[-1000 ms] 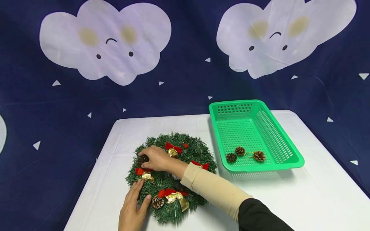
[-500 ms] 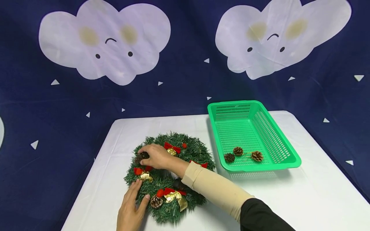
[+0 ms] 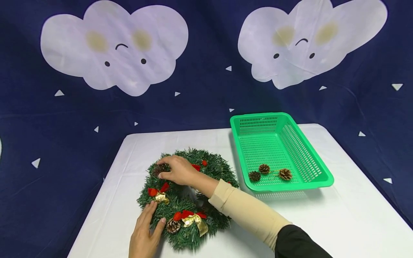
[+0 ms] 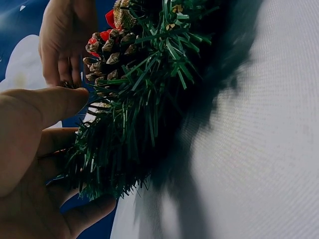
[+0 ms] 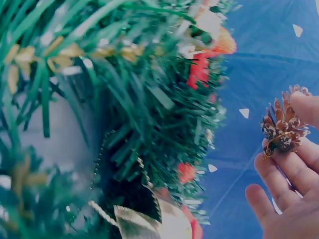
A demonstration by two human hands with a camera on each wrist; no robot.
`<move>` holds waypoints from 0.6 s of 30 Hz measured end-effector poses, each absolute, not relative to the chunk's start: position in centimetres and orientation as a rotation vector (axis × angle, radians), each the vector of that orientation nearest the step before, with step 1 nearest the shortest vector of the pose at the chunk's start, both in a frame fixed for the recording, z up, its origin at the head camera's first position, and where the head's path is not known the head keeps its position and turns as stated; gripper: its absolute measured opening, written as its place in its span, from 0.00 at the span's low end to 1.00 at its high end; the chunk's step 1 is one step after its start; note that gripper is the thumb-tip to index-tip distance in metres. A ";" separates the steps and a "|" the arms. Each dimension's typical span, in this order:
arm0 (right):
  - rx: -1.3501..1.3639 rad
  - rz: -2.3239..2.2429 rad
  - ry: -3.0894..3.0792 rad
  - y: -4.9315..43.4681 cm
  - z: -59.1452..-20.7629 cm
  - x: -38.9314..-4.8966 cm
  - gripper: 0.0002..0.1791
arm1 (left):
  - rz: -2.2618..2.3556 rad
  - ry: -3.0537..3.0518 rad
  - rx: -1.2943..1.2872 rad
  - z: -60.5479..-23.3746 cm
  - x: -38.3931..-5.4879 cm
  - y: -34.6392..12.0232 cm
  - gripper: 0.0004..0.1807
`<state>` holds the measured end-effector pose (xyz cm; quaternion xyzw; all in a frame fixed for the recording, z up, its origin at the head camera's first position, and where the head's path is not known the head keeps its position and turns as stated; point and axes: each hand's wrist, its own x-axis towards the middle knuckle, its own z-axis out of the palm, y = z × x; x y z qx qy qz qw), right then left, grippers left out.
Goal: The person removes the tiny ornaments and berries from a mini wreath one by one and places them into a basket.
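Observation:
A green tinsel wreath (image 3: 190, 242) lies on the white table. My right hand (image 3: 179, 171) reaches across it and pinches a brown pine cone (image 5: 284, 124) between thumb and fingers, over the wreath's far left part. In the head view the fingers partly cover that pine cone (image 3: 158, 170). At the near left rim rests my left hand (image 3: 144, 229), its fingers spread along the tinsel. Near its thumb sits another pine cone (image 3: 173, 225), beside a red-and-gold bow (image 3: 195, 220). A second red-and-gold bow (image 3: 161, 197) lies just beyond the left fingertips.
A green perforated basket (image 3: 327, 179) stands at the right of the table (image 3: 355, 222). Inside its near end lie a dark pine cone (image 3: 254, 176) and two more pine cones. Behind the table hangs a dark blue cloth (image 3: 200, 104) with white clouds.
My right hand has shifted slightly away from me with the pine cone, uncovering more of the left bow. The left hand stays at the rim. The whole head view has drifted a little.

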<state>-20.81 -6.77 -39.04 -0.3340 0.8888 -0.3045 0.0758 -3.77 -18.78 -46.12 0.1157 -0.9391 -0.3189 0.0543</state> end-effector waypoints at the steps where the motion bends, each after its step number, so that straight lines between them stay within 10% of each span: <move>1: -0.992 -0.931 2.662 -6.5 -38.9 -20.8 0.24 | -0.970 -2.854 0.353 -46.1 -3.8 -18.8 0.34; 18: -0.852 -1.239 2.609 -2.3 -37.5 -20.5 0.24 | -0.978 -2.838 0.353 -46.2 -3.7 -18.9 0.34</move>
